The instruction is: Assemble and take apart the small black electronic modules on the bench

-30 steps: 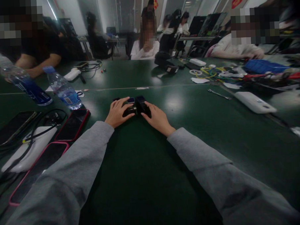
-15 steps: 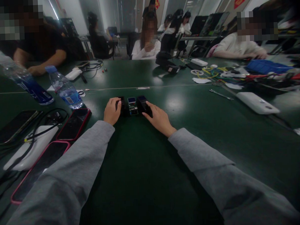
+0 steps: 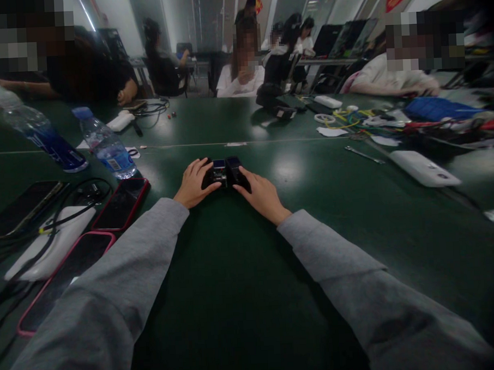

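A small device with a little screen and an exposed circuit board (image 3: 219, 174) stands on the green table, between two dark block-like parts. My left hand (image 3: 194, 184) curls its fingers over the left black block (image 3: 207, 178). Its thumb reaches across the near side of the circuit board. On the other side, my right hand (image 3: 262, 192) grips the right black block (image 3: 233, 166), with its thumb at the near edge and fingers along the right. The palm side of both hands and much of the left block are hidden.
Left of my arm lie a red-edged phone (image 3: 123, 204), a pink-cased phone (image 3: 67, 283), a white power bank (image 3: 53, 242) and cables. A water bottle (image 3: 108, 144) stands behind them. To the right are a wrench (image 3: 364, 155) and a white device (image 3: 424, 168). Co-workers sit across the table.
My left hand has shifted right and stretched its thumb over to the circuit board. The left block now sits closer to the board. My right hand stays put; the co-worker at far left has moved.
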Available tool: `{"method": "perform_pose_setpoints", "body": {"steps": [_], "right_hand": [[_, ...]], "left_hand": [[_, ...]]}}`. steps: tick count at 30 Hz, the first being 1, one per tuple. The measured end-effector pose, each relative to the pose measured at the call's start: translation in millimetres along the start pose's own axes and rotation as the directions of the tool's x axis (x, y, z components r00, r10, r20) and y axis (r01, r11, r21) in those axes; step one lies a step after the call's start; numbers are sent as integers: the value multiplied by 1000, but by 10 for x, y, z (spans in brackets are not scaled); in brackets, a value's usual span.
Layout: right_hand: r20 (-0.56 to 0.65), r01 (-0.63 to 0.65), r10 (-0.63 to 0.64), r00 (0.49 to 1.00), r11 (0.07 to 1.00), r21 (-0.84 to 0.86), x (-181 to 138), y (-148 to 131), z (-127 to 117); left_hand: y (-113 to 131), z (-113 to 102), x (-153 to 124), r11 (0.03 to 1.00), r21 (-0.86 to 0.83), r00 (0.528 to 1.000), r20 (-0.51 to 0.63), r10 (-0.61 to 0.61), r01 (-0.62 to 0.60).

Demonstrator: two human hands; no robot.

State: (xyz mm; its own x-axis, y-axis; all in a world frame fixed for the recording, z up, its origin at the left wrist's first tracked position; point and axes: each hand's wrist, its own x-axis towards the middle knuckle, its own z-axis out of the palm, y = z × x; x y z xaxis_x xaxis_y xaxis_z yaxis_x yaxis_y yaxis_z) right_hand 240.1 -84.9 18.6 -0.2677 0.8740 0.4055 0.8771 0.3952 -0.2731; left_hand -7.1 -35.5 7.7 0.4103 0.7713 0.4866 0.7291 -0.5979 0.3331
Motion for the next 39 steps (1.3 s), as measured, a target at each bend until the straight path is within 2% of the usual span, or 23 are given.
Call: {"method": "perform_pose_setpoints", "body": {"steps": [13, 22, 27, 39], "right_hand": [[1, 37, -37, 999, 999, 5, -10, 24, 38], [58, 69, -67, 996, 997, -23, -1, 2, -5], [58, 74, -74, 996, 997, -1, -2, 16, 10], [77, 115, -119, 990, 992, 57, -17, 30, 18]], "left_hand": [[40, -17, -5, 990, 69, 990, 72, 118, -123], [55, -36, 7, 984, -9, 982, 73, 176, -176], [82, -62, -2, 982, -59, 982, 54, 181, -178], [85, -62, 5, 980, -52, 980, 49, 194, -192]]}}
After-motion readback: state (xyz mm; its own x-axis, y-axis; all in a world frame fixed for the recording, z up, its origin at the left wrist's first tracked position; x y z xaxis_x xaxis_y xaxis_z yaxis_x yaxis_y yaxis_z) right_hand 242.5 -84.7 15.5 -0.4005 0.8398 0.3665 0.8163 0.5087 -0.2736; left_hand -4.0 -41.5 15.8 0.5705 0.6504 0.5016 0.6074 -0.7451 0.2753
